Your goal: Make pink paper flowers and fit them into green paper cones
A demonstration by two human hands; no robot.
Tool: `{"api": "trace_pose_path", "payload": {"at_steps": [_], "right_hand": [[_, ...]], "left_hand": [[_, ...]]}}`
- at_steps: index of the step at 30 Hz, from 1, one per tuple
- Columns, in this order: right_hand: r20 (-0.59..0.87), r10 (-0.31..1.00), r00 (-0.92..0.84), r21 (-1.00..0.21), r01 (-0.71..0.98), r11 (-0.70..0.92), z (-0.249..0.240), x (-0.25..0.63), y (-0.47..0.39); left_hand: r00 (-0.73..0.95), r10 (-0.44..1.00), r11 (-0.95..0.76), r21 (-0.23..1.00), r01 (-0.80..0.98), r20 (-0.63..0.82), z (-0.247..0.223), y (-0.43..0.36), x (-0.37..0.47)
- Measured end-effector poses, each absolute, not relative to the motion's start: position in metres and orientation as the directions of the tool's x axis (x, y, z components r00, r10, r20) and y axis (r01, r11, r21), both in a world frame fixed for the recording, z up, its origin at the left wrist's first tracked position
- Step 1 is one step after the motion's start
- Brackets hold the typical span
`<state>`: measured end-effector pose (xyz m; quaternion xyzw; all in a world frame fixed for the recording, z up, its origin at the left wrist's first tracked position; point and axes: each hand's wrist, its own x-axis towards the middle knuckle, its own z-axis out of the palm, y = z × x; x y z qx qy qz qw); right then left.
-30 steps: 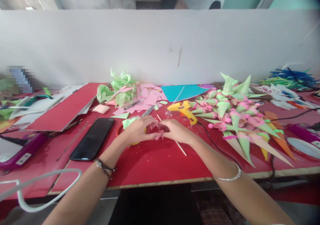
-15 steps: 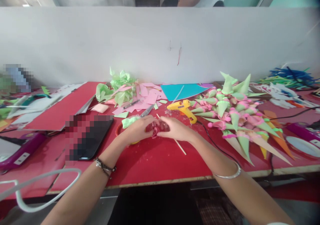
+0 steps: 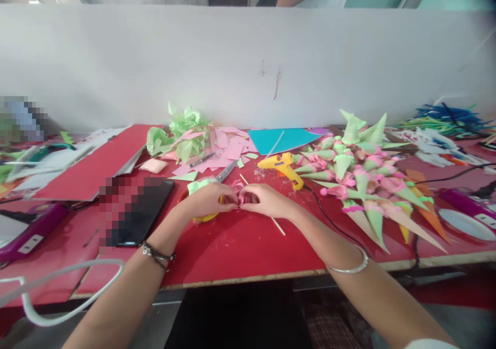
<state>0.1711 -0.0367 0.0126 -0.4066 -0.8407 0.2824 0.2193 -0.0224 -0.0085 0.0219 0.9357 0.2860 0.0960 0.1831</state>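
My left hand (image 3: pixel 211 199) and my right hand (image 3: pixel 269 200) meet over the middle of the red table. Their fingertips pinch a small curled pink paper flower (image 3: pixel 241 200) from both sides; the fingers partly hide it. Beneath my left hand lie yellow-handled scissors (image 3: pixel 227 171), with the blades showing beyond it. A crumpled pale green piece (image 3: pixel 199 185) sits just behind that hand. To the right of my right hand rests a yellow glue gun (image 3: pixel 285 170). A thin pale stick (image 3: pixel 278 227) lies under my right hand.
Paper cones with pink flowers (image 3: pixel 362 178) are heaped at right. Pink paper scraps (image 3: pixel 232 147) and crumpled green paper (image 3: pixel 188 132) lie behind my hands. A black phone (image 3: pixel 149 214) and red sheets (image 3: pixel 93 163) are at left. Purple power strips (image 3: pixel 36 232) flank the workspace.
My hands have opened out slightly around the pink paper flower, so more of it shows. My left fingers have shifted a little, uncovering more of the yellow scissor handle.
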Motion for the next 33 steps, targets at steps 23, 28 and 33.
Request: {"api": "trace_pose_path", "payload": {"at_steps": [23, 28, 33], "right_hand": [[0.231, 0.742, -0.63, -0.548, 0.545, 0.634, 0.005, 0.17, -0.035], [0.227, 0.752, -0.619, -0.551, 0.555, 0.623, 0.004, 0.168, -0.036], [0.246, 0.756, -0.607, -0.55, 0.555, 0.624, 0.001, 0.168, -0.035]], "left_hand": [[0.828, 0.558, -0.764, 0.419, 0.491, 0.048, 0.023, -0.005, -0.024], [0.816, 0.576, -0.767, 0.38, 0.517, 0.054, 0.024, -0.007, -0.023], [0.784, 0.618, -0.765, 0.276, 0.582, 0.059, 0.022, -0.009, -0.02]]}}
